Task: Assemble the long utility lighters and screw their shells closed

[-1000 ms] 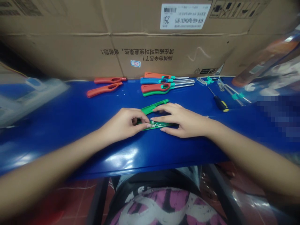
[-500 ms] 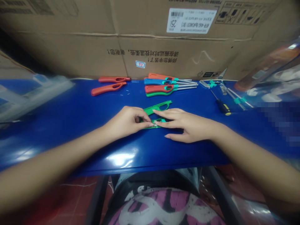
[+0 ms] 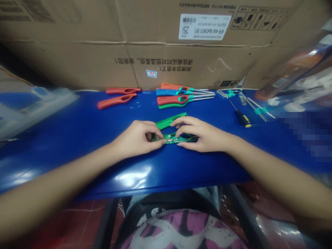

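A green lighter shell half [image 3: 171, 140] with small metal and pale inner parts lies on the blue table in front of me. My left hand [image 3: 137, 139] pinches its left end between thumb and fingers. From the other side, my right hand [image 3: 204, 135] curls over the right end, thumb at the near edge and fingers at the far edge. Just behind lies a second green shell half [image 3: 164, 123], and my right index fingertip is close to it or touching it. My fingers hide parts of both pieces.
Assembled lighters [image 3: 172, 100] with metal tubes lie farther back, left of a screwdriver [image 3: 243, 118] and loose metal tubes [image 3: 259, 109]. Two red shell pieces [image 3: 116, 100] are at back left, with tiny pins nearby. A cardboard box [image 3: 90, 65] walls off the back.
My right hand's spread fingers have curled and its thumb has come up to the green shell's near edge. The left hand keeps its pinch. The whole view has shifted slightly.
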Available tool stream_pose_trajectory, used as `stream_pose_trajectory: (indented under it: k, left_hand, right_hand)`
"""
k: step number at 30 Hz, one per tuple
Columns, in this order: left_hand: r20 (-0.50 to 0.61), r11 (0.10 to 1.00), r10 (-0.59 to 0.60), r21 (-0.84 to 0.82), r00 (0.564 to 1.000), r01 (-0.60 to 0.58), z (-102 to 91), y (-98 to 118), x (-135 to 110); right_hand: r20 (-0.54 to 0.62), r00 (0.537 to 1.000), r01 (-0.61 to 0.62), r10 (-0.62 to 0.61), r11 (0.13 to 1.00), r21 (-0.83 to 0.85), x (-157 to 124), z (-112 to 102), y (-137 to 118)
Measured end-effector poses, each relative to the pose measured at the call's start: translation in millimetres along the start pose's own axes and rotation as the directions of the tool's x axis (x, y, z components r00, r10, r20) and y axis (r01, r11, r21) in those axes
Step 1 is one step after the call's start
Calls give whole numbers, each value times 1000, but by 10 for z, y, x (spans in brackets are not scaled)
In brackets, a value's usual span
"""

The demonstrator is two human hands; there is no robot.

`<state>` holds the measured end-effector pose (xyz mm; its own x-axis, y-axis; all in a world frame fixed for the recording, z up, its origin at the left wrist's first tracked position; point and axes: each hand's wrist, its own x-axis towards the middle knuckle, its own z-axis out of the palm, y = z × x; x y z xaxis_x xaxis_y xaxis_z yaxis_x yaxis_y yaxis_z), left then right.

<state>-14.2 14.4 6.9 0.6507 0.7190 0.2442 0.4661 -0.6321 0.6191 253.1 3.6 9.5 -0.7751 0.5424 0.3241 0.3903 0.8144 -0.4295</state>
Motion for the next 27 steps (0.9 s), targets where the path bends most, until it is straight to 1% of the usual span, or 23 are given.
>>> stream_pose_trajectory:
  k: [3,8,13,16,21,27]
  left_hand:
    - [0,1000,5,-7,1000,-5,3,7,2]
    - [19,999,34,-19,999,-33,16,4,0]
    - [15,999,48,-16,999,-48,19,9,-13]
    - [12,998,59,-14,998,-59,22,12,-13]
    - [22,998,67,-8,998,-67,22,13,-9]
    - [28,995,100,22,995,-101,18,10,-30]
  right_hand:
    - [-16,1000,-24,24,1000,4,12,-8,-21]
    - [28,998,-56,57,998,-20,22,43,-28]
    - [57,992,-114,111,993,43,13,103,-12]
    - [60,992,-118,114,991,59,8,109,-16]
    - [62,993,-98,97,995,13,11,92,-28]
    - [41,999,27,-20,986,-163,9,17,-37]
